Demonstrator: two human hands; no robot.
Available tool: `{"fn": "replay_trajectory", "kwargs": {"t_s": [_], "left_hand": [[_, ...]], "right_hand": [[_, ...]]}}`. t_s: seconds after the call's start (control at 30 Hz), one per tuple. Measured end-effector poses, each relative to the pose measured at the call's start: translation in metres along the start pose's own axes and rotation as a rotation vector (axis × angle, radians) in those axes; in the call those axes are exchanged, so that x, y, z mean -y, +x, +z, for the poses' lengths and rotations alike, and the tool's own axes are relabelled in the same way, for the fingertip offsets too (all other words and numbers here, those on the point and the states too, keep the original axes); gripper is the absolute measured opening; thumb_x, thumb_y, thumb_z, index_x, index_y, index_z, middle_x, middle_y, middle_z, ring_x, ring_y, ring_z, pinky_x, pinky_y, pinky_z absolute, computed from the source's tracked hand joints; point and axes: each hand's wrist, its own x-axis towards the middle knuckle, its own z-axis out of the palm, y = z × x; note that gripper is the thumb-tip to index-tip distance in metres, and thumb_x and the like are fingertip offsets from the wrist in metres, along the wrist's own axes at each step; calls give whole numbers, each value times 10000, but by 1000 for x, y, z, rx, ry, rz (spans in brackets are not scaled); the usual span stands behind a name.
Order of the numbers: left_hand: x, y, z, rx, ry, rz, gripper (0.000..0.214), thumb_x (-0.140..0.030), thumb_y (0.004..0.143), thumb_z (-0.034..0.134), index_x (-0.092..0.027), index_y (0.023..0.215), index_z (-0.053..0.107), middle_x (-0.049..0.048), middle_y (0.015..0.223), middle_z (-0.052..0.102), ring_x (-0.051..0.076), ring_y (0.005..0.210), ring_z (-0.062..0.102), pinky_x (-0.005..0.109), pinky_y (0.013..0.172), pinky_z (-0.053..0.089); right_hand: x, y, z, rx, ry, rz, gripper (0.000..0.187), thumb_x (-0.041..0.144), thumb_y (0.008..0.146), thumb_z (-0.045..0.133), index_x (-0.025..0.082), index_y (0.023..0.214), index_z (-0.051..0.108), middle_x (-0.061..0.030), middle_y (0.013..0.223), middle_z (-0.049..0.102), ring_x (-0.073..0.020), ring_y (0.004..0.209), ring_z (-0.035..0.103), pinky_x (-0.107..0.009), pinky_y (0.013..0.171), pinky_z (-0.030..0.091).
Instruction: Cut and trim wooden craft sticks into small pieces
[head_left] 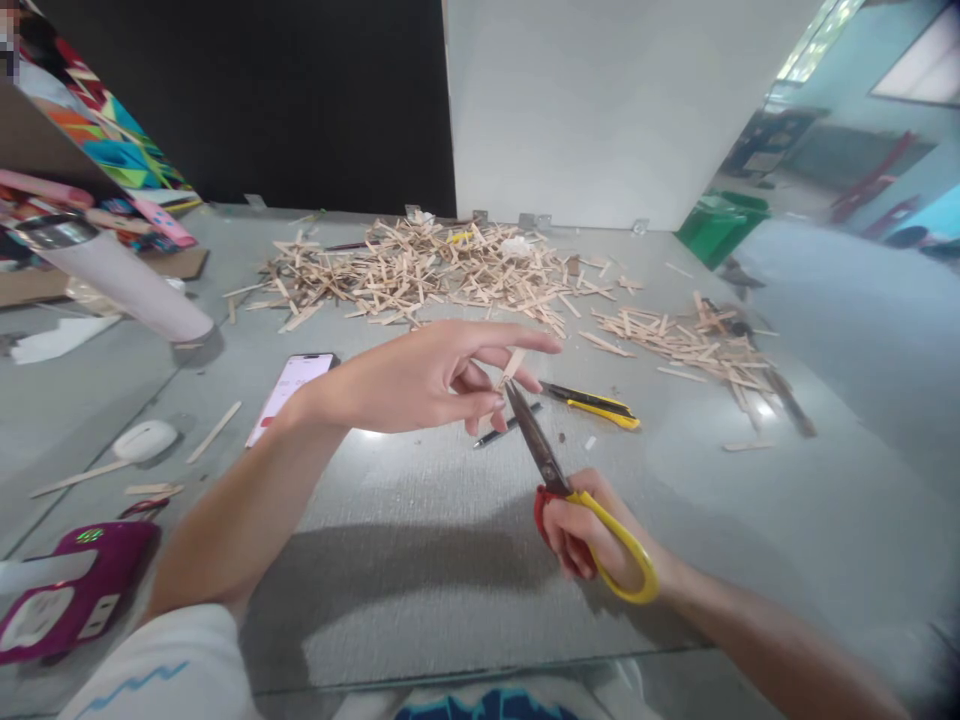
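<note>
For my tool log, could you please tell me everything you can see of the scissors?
The scissors have long dark metal blades, one large yellow handle loop and a smaller red one, plastic by the look. The right hand grips them through the loops, above the grey table. They slant up and away, blades nearly shut, their tips meeting the short wooden stick pinched by the left hand.

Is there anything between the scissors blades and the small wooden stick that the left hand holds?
Nothing visible stands between them. The scissors in the right hand reach the wooden stick, which the left hand pinches above the table. Only the left fingertips lie close beside the blades.
</note>
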Motion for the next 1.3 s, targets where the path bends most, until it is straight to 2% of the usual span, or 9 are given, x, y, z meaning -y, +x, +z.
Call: {"fn": "replay_trajectory", "kwargs": {"t_s": [0.13,0.3,0.6,0.87,0.97,1.07,1.13,1.3], "left_hand": [[-1,-2,2,-28,90,-8,686,-111,1028,608,-355,1663,517,65,1317,813,137,830,831,208,718,602],[-3,-1,6,-47,120,-22,681,-128,1031,612,-333,1672,502,67,1337,812,86,709,781,208,730,617],[1,-1,10,-100,70,-11,700,-204,1035,647,-323,1698,456,112,1400,791,109,705,796,237,751,636],[-9,0,16,-151,147,-16,681,-198,1024,654,-307,1677,495,95,1371,812,100,677,786,239,781,636],[-11,-1,19,-172,148,-5,696,-183,1025,651,-306,1690,486,81,1315,834,137,785,832,241,794,641],[-12,-2,21,-185,146,-2,709,-176,1026,656,-263,1705,474,72,1156,866,220,1093,849,245,831,645],[-13,-3,22,-182,143,-6,717,-179,1026,658,-252,1713,463,65,1092,869,240,1209,819,243,840,647],[-13,-3,21,-177,155,13,779,-176,1022,660,-256,1750,394,72,1118,869,212,1146,836,248,859,655]], "right_hand": [[4,-1,1,-7,-25,21,456,560,801,639,229,501,549,34,372,452,-91,309,433,-200,351,344],[8,-2,3,-18,-32,20,472,561,816,647,227,501,538,38,375,446,-84,313,425,-189,348,329],[4,-2,2,10,8,-27,522,569,886,634,235,498,531,46,346,426,-90,292,397,-202,341,336],[-9,3,0,69,85,-37,531,588,900,605,240,504,540,40,325,421,-106,270,407,-217,329,325],[-17,5,0,83,130,-62,525,593,908,602,240,524,542,52,338,406,-107,274,406,-221,323,318],[-23,7,0,102,150,-73,501,579,902,618,239,541,541,52,354,417,-119,292,454,-218,322,327],[-26,8,-1,115,154,-70,490,573,899,628,238,551,543,50,358,426,-127,301,478,-219,329,354],[-31,12,-4,110,150,-90,555,652,925,634,236,568,550,61,352,419,-108,287,410,-227,351,415]]}}
